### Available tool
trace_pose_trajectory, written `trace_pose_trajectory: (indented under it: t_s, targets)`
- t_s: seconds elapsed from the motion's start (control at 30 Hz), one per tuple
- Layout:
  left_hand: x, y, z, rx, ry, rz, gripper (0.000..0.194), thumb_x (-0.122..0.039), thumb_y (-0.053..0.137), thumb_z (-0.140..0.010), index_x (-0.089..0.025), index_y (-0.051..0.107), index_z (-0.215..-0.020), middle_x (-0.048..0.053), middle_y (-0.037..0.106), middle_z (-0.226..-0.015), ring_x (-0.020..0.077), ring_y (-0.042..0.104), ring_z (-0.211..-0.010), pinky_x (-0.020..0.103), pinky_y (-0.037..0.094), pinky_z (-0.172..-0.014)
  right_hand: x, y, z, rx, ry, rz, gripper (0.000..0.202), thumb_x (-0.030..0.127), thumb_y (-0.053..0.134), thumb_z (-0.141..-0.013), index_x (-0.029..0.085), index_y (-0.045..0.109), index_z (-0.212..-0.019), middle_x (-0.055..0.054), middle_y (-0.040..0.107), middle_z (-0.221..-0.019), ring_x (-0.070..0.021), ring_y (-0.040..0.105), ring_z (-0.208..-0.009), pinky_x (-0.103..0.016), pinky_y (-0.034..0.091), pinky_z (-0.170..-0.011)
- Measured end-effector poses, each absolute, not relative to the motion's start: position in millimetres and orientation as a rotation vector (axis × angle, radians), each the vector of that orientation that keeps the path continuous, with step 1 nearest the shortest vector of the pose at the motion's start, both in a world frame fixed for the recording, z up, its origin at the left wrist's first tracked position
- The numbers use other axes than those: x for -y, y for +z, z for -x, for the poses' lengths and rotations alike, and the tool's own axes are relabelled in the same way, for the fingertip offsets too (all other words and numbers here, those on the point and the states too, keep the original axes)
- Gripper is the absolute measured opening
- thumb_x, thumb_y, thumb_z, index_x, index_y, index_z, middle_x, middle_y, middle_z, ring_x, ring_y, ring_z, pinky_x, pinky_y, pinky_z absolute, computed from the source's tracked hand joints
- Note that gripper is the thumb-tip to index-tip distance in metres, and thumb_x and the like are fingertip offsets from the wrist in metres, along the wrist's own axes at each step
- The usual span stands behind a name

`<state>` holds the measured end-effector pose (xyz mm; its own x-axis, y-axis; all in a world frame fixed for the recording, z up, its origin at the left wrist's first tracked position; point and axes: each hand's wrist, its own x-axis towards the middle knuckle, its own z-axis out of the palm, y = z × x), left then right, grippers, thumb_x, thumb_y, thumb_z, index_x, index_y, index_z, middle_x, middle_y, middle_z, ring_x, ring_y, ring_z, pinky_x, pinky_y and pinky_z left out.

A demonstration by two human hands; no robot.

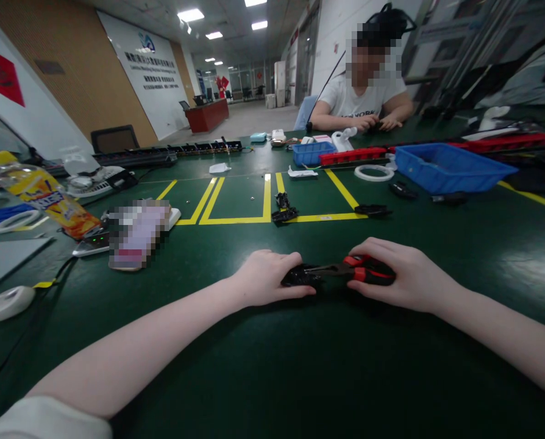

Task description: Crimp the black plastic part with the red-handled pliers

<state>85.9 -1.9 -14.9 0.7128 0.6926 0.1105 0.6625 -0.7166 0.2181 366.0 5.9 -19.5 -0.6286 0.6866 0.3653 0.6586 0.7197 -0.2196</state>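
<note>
My left hand (272, 277) grips a small black part (300, 275) between thumb and fingers, just above the green table. Its exact kind is hard to make out. My right hand (400, 274) is closed round the red and black handles of a pair of long-nose pliers (368, 271). The jaws of the pliers point left and reach the black part; whether they clamp it I cannot tell. Farther off, more black parts (284, 210) lie on the yellow tape lines, and a flat black piece (374, 210) rests to their right.
Blue bins (450, 167) and a white ring of tape (374, 173) stand toward the back right. At left are an orange drink bottle (48, 195), a propped phone (142, 235) and a white oval object (7, 303) with a dark strap. Across the table sits another person (364, 97).
</note>
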Motion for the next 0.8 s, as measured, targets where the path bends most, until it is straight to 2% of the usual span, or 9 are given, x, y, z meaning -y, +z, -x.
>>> trace_pose_trajectory:
  t_s: [0.4, 0.8]
  targets:
    - [1.3, -17.6, -85.8, -1.089, 0.306, -2.782, 0.046, -0.066, 0.046, -0.087, -0.021, 0.050, -0.091, -0.001, 0.063, -0.076, 0.0158, 0.057, -0.062, 0.024, 0.030, -0.054, -1.4, -15.6, -360.5, 2.558, 0.133, 1.059, 0.039, 0.051, 0.062, -0.079, 0.019, 0.059, -0.101, -0.008, 0.066, -0.096, -0.0206, 0.065, -0.080, -0.034, 0.054, -0.066]
    - [1.9, -16.6, -85.7, -1.089, 0.287, -2.754, 0.044, -0.064, 0.046, -0.088, -0.020, 0.051, -0.091, 0.000, 0.062, -0.076, 0.0151, 0.057, -0.062, 0.024, 0.033, -0.055, -2.1, -14.5, -364.6, 2.530, 0.146, 1.077, 0.038, 0.050, 0.063, -0.078, 0.020, 0.059, -0.101, -0.007, 0.066, -0.095, -0.0203, 0.065, -0.080, -0.033, 0.054, -0.066]
